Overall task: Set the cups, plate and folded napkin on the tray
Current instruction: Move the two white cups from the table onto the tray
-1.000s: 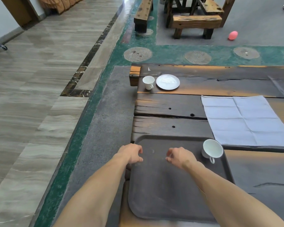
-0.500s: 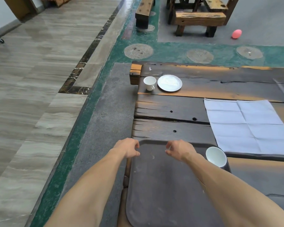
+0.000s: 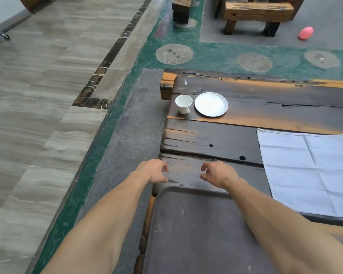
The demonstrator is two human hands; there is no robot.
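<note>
Right now both hands hover past the far rim of the tray (image 3: pixel 196 224), over the dark wooden table (image 3: pixel 236 139). My left hand (image 3: pixel 153 171) and right hand (image 3: pixel 218 174) are loosely curled, fingers half bent, and neither has hold of anything. Ahead, near the table's far left corner, a white cup (image 3: pixel 183 103) stands upright just beside the white plate (image 3: pixel 211 104) — close, though I cannot tell whether they touch. The napkin (image 3: pixel 309 171) lies spread flat to the right, not folded, its near edge seeming to lap over the tray's side. I see no second cup here; my right forearm may hide it.

The risks, as I judge them: the cup sits close to the table edge, so a careless reach could knock it to the floor. Lifting cup and plate together could clink them. Dragging the napkin could disturb anything standing on the tray — and it wants folding first.
</note>
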